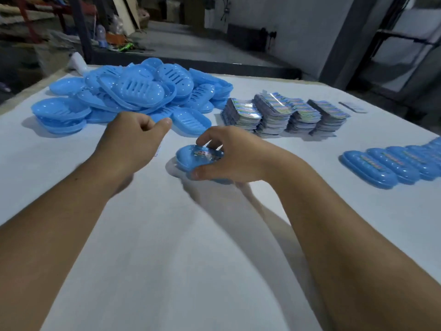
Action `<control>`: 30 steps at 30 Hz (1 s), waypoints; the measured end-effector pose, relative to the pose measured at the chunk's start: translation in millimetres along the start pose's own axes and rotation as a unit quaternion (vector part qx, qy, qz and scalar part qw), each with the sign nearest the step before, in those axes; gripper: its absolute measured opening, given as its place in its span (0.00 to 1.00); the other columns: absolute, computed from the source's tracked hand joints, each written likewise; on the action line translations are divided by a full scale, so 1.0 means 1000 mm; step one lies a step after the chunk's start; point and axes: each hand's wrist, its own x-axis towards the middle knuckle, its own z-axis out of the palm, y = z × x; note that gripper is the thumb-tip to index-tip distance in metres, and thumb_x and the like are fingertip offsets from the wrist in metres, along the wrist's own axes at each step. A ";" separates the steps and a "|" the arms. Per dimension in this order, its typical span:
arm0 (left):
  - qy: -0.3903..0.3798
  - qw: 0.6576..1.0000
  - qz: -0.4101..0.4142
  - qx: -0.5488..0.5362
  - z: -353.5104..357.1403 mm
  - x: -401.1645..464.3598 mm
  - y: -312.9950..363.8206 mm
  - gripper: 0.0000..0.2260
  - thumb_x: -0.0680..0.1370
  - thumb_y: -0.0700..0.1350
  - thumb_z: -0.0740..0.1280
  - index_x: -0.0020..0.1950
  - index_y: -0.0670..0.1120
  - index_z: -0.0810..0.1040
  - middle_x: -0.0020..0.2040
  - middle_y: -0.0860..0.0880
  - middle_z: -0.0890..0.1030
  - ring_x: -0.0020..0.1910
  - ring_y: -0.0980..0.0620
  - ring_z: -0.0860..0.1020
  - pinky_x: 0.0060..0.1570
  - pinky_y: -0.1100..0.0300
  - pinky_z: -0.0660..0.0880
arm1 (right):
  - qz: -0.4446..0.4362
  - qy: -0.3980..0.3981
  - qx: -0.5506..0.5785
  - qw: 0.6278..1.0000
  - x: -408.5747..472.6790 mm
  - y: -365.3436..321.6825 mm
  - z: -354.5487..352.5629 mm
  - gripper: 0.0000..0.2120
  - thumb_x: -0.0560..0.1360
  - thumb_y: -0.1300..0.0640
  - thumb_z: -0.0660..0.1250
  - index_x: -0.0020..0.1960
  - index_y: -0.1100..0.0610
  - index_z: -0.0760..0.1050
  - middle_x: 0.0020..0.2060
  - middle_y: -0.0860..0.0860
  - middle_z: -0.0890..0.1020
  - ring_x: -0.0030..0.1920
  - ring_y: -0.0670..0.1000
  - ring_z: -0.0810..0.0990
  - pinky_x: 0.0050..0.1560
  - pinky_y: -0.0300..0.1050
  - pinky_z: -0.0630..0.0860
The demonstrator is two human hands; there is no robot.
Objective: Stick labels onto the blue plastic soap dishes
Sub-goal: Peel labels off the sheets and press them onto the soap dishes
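Our right hand [229, 155] grips an oval blue plastic soap dish [191, 158] at the middle of the white table [167, 247], thumb and fingers curled round its rim — likely steadying it while the shiny label [207, 155] seats. Our left hand [133, 139], fingers curled and seemingly empty, hovers toward the heap of unlabelled blue dishes [133, 91]. Label stacks [284, 115] wait beside it (print too blurred to read); finished dishes [391, 166] line the right.
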 end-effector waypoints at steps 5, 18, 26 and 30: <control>0.018 0.998 0.038 0.054 0.003 0.011 -0.024 0.24 0.72 0.73 0.65 0.38 0.51 0.79 0.23 0.56 0.74 0.22 0.55 0.70 0.31 0.56 0.72 | 0.117 0.133 -0.076 0.981 -0.043 0.054 -0.018 0.29 0.67 0.30 0.73 0.62 0.45 0.76 0.51 0.46 0.80 0.53 0.52 0.78 0.44 0.46 0.69; -0.015 0.999 -0.001 0.042 0.023 0.077 -0.149 0.29 0.70 0.77 0.67 0.44 0.51 0.80 0.30 0.52 0.81 0.26 0.47 0.81 0.32 0.51 0.82 | 0.321 0.232 -0.206 0.895 -0.123 0.141 -0.035 0.27 0.75 0.31 0.61 0.67 0.45 0.75 0.66 0.52 0.76 0.65 0.60 0.70 0.63 0.55 0.66; -0.017 0.999 0.002 0.041 0.021 0.074 -0.141 0.27 0.70 0.75 0.69 0.40 0.50 0.77 0.31 0.50 0.79 0.30 0.42 0.80 0.39 0.37 0.81 | 0.357 0.218 -0.148 0.896 -0.127 0.166 -0.052 0.26 0.77 0.33 0.61 0.69 0.45 0.72 0.68 0.54 0.75 0.67 0.60 0.70 0.63 0.56 0.69; -0.010 1.000 0.006 0.024 0.020 0.070 -0.143 0.28 0.70 0.76 0.68 0.42 0.50 0.78 0.31 0.51 0.80 0.30 0.43 0.81 0.38 0.45 0.83 | 0.381 0.218 -0.144 0.887 -0.130 0.182 -0.060 0.27 0.78 0.35 0.61 0.71 0.47 0.72 0.68 0.55 0.75 0.67 0.61 0.70 0.62 0.56 0.70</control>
